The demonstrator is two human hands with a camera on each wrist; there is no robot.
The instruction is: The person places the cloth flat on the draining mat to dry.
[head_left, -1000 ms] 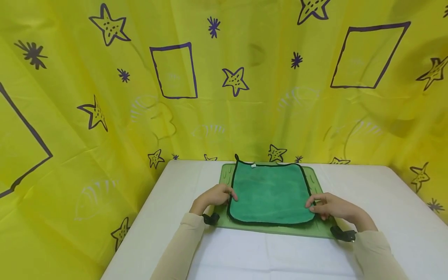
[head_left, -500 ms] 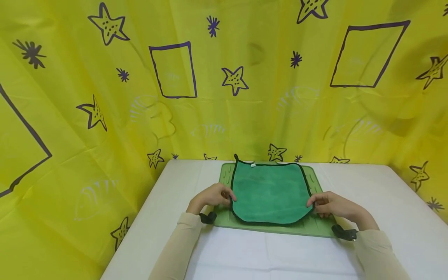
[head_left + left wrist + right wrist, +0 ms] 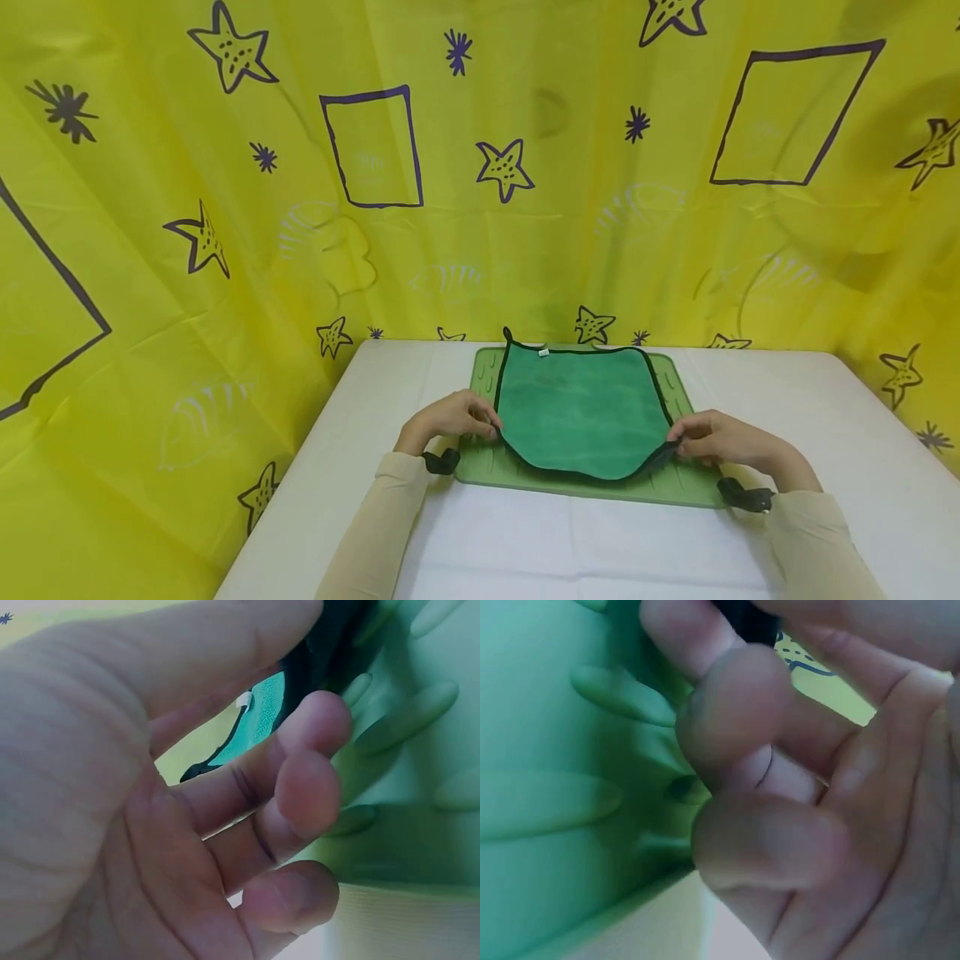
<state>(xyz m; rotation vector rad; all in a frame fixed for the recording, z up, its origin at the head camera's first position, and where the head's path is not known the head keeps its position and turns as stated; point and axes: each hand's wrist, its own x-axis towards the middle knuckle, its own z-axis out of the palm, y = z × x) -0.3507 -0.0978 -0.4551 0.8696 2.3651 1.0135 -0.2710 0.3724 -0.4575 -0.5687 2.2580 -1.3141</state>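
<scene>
A green cloth (image 3: 581,408) with black edging, a corner loop and a small white tag lies over a lighter green mat (image 3: 480,467). My left hand (image 3: 453,417) pinches its left edge near the front corner between thumb and fingers. At the front right corner, my right hand (image 3: 723,437) pinches the edge and lifts it, so the dark underside shows. The front edge sags between both hands. In the left wrist view, black edging (image 3: 311,652) sits by the thumb and the lower fingers are loosely curled. The right wrist view shows curled fingertips (image 3: 739,697) close over the mat's raised ovals.
The mat lies on a table with a white cover (image 3: 525,542). A yellow curtain (image 3: 450,250) printed with stars and squares hangs behind and to the left of the table. Black straps (image 3: 742,496) circle both wrists.
Both hands have taken hold of the cloth's front corners and lifted them slightly. The front edge has gone from nearly straight to a sagging curve. The mat stays in place.
</scene>
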